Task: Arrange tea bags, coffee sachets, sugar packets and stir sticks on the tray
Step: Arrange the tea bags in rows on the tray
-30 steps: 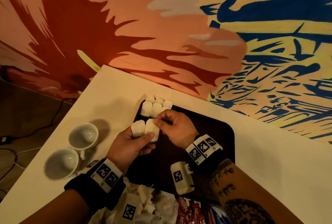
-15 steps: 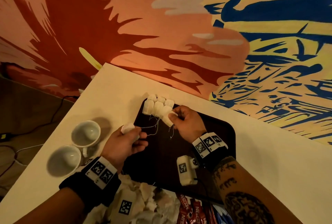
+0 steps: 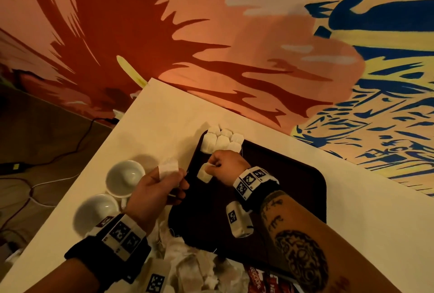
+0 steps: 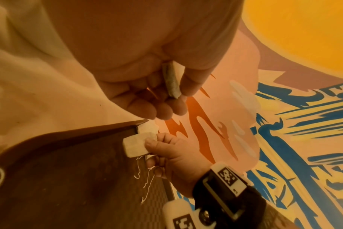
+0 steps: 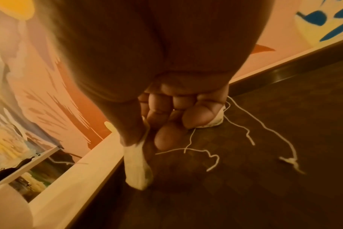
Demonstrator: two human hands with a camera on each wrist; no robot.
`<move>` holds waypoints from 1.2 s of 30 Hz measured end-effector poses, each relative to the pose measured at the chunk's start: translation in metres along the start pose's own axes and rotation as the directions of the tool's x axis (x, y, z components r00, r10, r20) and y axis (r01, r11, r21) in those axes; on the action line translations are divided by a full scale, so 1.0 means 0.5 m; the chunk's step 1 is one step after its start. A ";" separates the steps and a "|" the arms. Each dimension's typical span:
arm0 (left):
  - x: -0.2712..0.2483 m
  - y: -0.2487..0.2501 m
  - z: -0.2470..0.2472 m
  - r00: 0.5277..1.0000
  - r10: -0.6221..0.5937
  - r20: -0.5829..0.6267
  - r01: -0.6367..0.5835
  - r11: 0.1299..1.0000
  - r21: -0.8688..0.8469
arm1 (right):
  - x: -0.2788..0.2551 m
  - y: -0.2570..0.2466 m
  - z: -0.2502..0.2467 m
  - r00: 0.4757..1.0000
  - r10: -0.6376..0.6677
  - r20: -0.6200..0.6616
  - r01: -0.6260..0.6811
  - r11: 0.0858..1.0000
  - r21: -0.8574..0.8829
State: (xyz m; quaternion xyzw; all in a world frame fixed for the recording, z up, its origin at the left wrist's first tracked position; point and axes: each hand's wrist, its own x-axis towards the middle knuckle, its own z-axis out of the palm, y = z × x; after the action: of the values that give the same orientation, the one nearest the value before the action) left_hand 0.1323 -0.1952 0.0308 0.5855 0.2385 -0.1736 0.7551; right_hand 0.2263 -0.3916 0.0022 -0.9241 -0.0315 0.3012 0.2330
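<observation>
A tea bag [image 3: 203,174] hangs pinched between the thumb and curled fingers of the right hand [image 3: 226,165], low over the far left part of the dark tray [image 3: 293,189], just short of the cluster of tea bags [image 3: 222,141] already laid in the tray's far corner. Loose strings [image 5: 245,133] from those bags trail across the tray floor under the hand. The left hand [image 3: 156,189] pinches a second tea bag [image 3: 168,168] between thumb and fingertips, held above the counter [image 3: 164,114] at the tray's left edge.

Nearer the person, a heap of loose tea bags [image 3: 195,267] lies on the counter against the tray's near edge, with red coffee sachets [image 3: 265,281] beside it. Two white cups [image 3: 110,191] stand on the counter left of the left hand.

The main risk, as I judge it, is the strings: a finger or the descending bag could snag one and drag a placed bag out of its row. The bags are soft and light, so a careless release may leave the new one tilted or overlapping its neighbours. The left forearm, close to the cups, could knock them.
</observation>
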 end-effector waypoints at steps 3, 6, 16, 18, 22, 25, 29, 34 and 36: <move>0.006 0.000 -0.009 1.000 -0.003 -0.002 0.003 1.000 0.001 | 0.029 -0.011 0.002 1.000 -0.007 -0.021 0.006 1.000 -0.009; 0.017 -0.002 -0.012 1.000 -0.014 -0.020 0.014 1.000 -0.006 | 0.058 -0.014 -0.003 0.995 0.033 -0.093 -0.034 0.999 -0.009; 0.030 -0.004 -0.001 0.999 -0.035 -0.027 0.035 0.999 0.009 | 0.120 -0.012 -0.031 0.990 0.041 -0.137 -0.049 0.997 -0.058; 0.029 -0.002 0.004 0.999 -0.041 -0.023 0.042 0.999 0.009 | 0.127 -0.012 -0.037 0.990 0.038 -0.139 -0.046 0.997 -0.059; 0.027 0.001 0.014 0.999 -0.033 0.005 0.033 0.999 0.016 | 0.136 -0.016 -0.043 0.990 0.021 -0.136 -0.032 0.996 -0.079; 0.028 0.001 0.019 0.999 -0.031 0.013 0.031 0.999 0.010 | 0.136 -0.021 -0.052 0.990 0.023 -0.140 -0.032 0.998 -0.058; 0.027 0.003 0.026 1.000 -0.025 0.008 0.024 1.000 0.014 | 0.122 -0.023 -0.067 0.983 0.031 -0.182 -0.040 0.998 -0.046; 0.020 0.004 0.041 1.000 -0.023 0.012 0.023 1.000 0.018 | 0.061 -0.033 -0.082 0.951 -0.024 -0.308 0.073 0.986 0.149; 0.017 0.005 0.049 1.000 -0.013 0.017 0.012 0.999 0.035 | 0.028 -0.046 -0.085 0.947 -0.060 -0.314 0.147 0.954 0.261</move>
State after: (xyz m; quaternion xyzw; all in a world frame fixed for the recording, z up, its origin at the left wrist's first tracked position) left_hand 0.1445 -0.2183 0.0332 0.5955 0.2325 -0.1874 0.7458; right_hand 0.2639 -0.3859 0.0349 -0.9137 -0.0014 0.1447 0.3797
